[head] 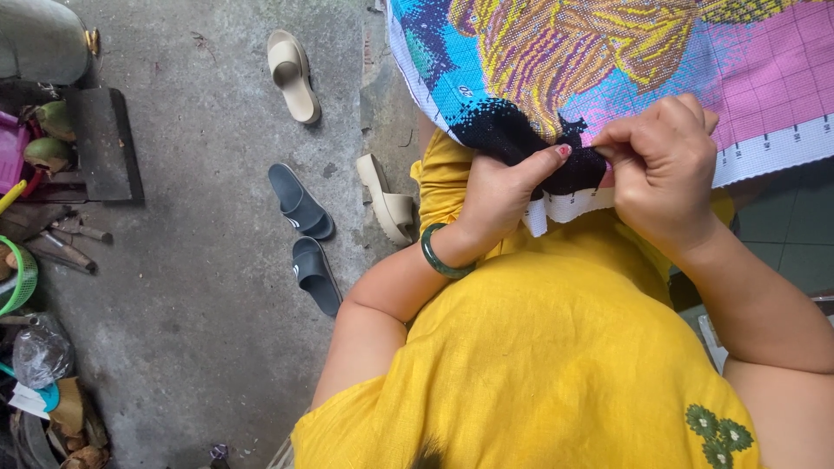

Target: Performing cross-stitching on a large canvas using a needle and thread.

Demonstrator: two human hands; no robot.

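Observation:
A large cross-stitch cloth (608, 61) with pink, blue, yellow and black stitched areas lies across my lap at the top right. My left hand (504, 187), with a green bangle on its wrist, grips the cloth's near edge at the black patch, thumb on top. My right hand (665, 165) is closed, fingertips pinched together just above the white border of the cloth, touching the fabric beside my left thumb. A needle or thread between those fingers is too small to make out. My yellow shirt (556, 347) fills the lower right.
On the concrete floor to the left lie a pair of dark slippers (304, 234) and two beige sandals (294, 74). Tools, a green basket (22, 278), coconuts and bags crowd the far left edge. Green tiles show at the right.

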